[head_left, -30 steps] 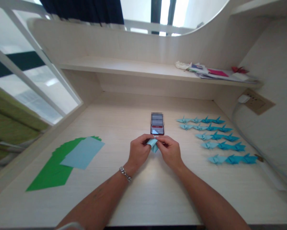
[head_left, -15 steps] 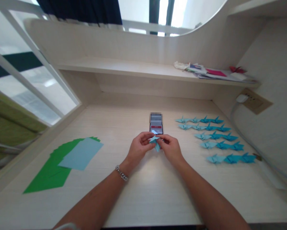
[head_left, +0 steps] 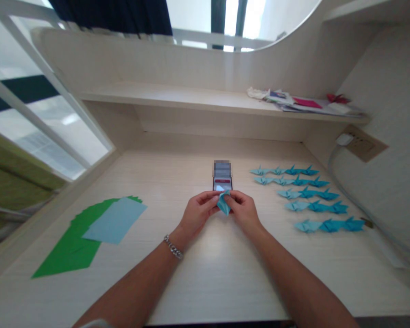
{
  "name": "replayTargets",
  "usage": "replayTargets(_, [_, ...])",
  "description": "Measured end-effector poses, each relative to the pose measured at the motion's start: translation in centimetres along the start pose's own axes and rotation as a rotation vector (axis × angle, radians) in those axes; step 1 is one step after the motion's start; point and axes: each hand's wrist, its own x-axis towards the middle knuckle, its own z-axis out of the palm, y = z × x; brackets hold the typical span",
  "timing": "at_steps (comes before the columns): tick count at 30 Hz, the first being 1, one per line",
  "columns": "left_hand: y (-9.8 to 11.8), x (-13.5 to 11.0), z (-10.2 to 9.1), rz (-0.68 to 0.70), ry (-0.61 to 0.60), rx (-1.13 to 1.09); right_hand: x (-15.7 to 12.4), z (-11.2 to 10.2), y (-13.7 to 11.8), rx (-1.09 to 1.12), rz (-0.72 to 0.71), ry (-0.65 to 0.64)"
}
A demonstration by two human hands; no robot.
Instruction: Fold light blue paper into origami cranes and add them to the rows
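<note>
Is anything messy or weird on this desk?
Nothing looks spilled. The green sheets are fanned unevenly on the left, with pale blue paper crooked across them. That looks a bit untidy compared with the rows of paper cranes.

folded paper part-hidden, phone screen partly pixelated
</note>
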Motion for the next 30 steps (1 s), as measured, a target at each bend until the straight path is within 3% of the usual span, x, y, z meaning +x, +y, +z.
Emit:
replayTargets(5, [-0.2, -0.1, -0.1, 0.021, -0.048, 0.064, 0.3, -0.2, 0.7, -0.122, -0.077, 0.019])
replayTargets(13, [-0.7, -0.1, 0.1, 0.162, 0.027, 0.349, 0.2, -0.4, 0.9, -0.24, -0.121, 0.074])
replayTargets(16, [-0.8, 0.0, 0.1, 0.169, 0.044, 0.332, 0.1, -0.3, 0.6, -0.24, -0.132, 0.048])
replayTargets(24, [-1.0, 0.1, -0.4, 0.022, 0.038, 0.135, -0.1, -0.4, 0.2, -0.292, -0.143, -0.022])
replayTargets(30, [-1.1, 0.2, -0.5, 0.01, 0.014, 0.151, -0.2, -0.5, -0.3, -0.362, -0.221, 0.027])
